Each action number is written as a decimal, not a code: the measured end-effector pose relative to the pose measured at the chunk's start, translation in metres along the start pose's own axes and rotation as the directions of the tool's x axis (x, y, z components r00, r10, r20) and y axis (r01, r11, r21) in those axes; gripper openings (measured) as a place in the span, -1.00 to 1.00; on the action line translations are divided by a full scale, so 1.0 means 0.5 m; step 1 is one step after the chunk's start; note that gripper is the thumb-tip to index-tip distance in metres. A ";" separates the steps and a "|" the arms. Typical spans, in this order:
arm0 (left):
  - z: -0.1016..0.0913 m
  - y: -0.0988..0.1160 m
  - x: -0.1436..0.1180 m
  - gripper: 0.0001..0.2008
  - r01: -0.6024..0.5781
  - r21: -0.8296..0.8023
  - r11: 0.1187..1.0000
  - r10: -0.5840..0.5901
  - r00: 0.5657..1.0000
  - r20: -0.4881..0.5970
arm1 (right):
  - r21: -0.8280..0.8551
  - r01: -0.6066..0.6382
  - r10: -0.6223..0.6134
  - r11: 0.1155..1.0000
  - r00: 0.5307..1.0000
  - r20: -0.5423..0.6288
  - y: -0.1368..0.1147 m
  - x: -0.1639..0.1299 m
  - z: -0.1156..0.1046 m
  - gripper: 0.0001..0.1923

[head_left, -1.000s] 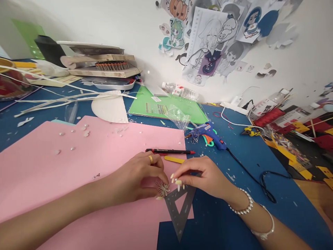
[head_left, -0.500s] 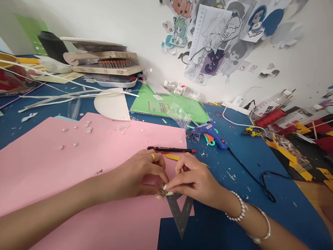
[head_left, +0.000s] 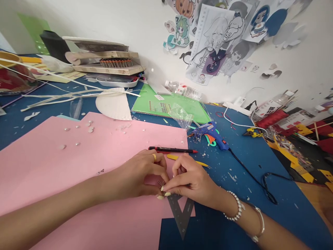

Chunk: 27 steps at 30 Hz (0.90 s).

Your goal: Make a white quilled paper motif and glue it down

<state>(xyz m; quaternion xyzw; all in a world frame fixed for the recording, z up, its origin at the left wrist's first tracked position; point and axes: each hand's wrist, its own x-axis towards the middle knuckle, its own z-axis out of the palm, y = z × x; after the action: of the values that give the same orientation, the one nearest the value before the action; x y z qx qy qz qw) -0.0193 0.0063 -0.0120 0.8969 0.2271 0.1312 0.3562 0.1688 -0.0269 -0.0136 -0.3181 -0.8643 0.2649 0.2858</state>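
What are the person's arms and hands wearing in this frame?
Both forearms are bare, with no sleeves in view. The left hand has a gold ring on one finger. The right hand has a pearl bead bracelet at the wrist and a thin silver bangle just behind it. The fingers of both hands carry long, pale, pointed nails.

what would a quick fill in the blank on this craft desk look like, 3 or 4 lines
1. Both hands, left hand and right hand, pinch a small ornament over the ____ paper.
2. The pen lies just beyond the ____ hand.
3. The glue gun has a ____ body.
4. The ring is on the ____ hand.

Missing words: pink; left; blue; left
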 end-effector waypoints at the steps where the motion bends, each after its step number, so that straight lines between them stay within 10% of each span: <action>1: 0.000 0.000 0.000 -0.88 0.002 0.002 1.000 -0.002 1.000 0.003 | -0.001 0.002 -0.002 1.000 1.000 0.004 0.000 0.000 0.000 -0.90; 27: 0.002 0.000 -0.003 -0.89 -0.003 0.002 1.000 0.003 1.000 0.003 | -0.014 0.029 -0.028 0.999 0.999 0.031 0.007 -0.003 0.000 -0.86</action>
<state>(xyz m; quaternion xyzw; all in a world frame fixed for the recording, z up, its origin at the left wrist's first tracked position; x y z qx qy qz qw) -0.0201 0.0051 -0.0131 0.8977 0.2253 0.1301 0.3557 0.1712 -0.0257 -0.0161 -0.3035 -0.8749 0.2596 0.2739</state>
